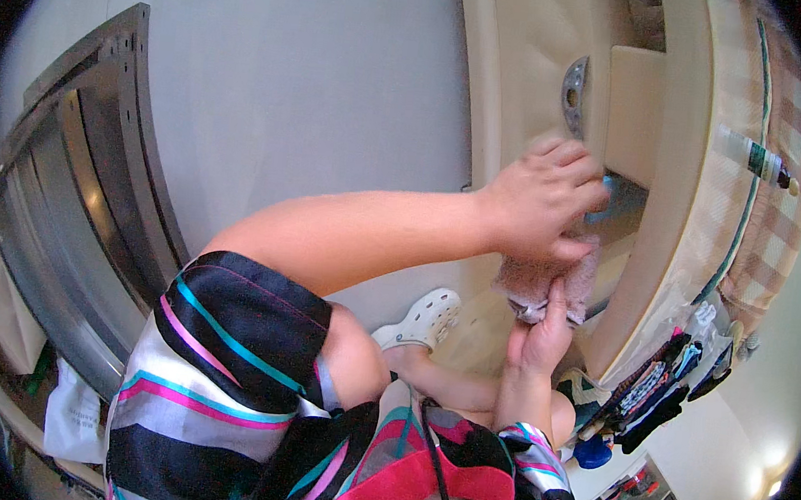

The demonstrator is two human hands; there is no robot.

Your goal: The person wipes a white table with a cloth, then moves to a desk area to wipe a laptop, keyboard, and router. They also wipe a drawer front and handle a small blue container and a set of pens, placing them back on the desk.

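r of the white clog [425,319], a pinkish cloth [536,279] is pinched by the r hand [537,342], thumb on top, prob. so it's kept steady; the l hand [544,194] is curled over it, grip can't be told b/c of blur. cloth is bunched, w/ a pale, dark-flecked edge.
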